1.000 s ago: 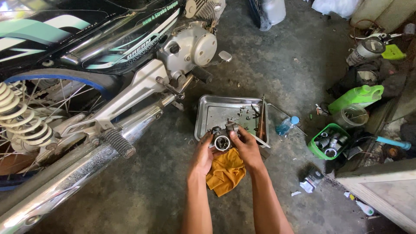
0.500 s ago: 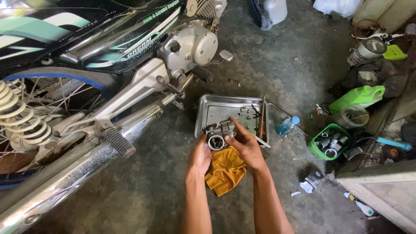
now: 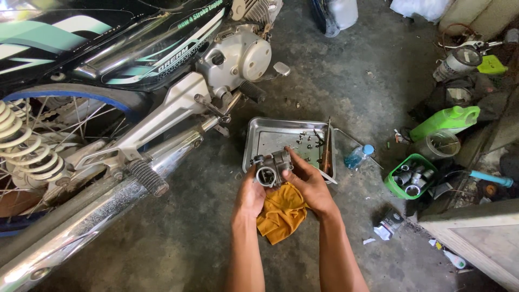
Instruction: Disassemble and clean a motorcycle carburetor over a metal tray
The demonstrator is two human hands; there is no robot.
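Both of my hands hold a small grey metal carburettor (image 3: 271, 168) with a round opening facing me. My left hand (image 3: 250, 196) grips its lower left side. From the right, my right hand (image 3: 309, 186) wraps it, fingers on top. An orange rag (image 3: 282, 212) lies on the concrete floor right under my hands. Just beyond them sits a shallow metal tray (image 3: 265, 138) with several small screws and a long thin tool leaning on its right rim.
A motorbike (image 3: 135, 70) fills the left side, its chrome exhaust (image 3: 81, 227) running to the lower left. To the right lie a small blue bottle (image 3: 358, 157), a green basket of sockets (image 3: 410, 177), a green jug (image 3: 446, 120) and a board (image 3: 481, 238).
My hands have raised the carburettor slightly and turned it, and it sits closer to the tray's front edge. The orange rag shows more beneath them.
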